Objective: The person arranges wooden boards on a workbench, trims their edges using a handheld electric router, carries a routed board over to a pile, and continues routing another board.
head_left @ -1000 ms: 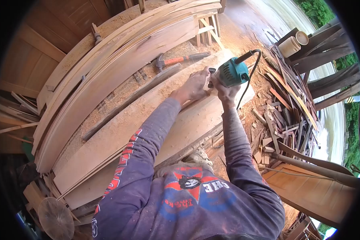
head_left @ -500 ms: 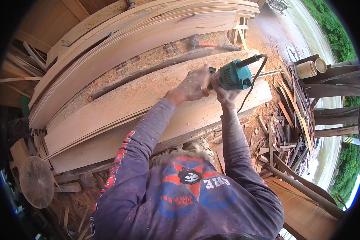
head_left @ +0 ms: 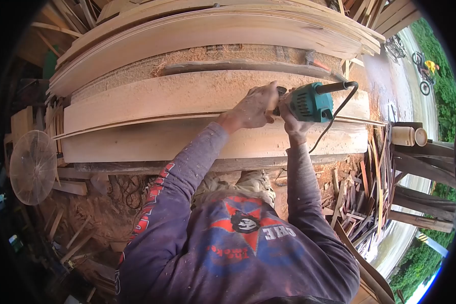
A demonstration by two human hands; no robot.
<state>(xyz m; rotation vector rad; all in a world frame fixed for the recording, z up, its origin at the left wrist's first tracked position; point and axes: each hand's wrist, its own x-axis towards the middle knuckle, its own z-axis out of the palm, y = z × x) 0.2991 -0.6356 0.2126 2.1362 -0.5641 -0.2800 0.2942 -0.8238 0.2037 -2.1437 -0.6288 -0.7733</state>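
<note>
A teal corded power tool, which looks like a trim router, is held over the wooden boards. My right hand wraps around its body just below the vented housing. Beside it, my left hand is closed at the tool's front end, near a dark knob. The tool's working end is hidden by my hands. A long pale board scattered with shavings lies beneath, and a second board lies nearer to me. The black cord loops off the housing to the right and down.
Behind lies a stack of long planks, with a hammer on the shavings before it. A fan stands at left. Scrap wood is piled at right, near a pale bucket. Beyond, a person rides a two-wheeler.
My view has turned, so the boards lie more level and the fan sits higher. Both hands keep hold of the tool. A rider has come into view at the far right.
</note>
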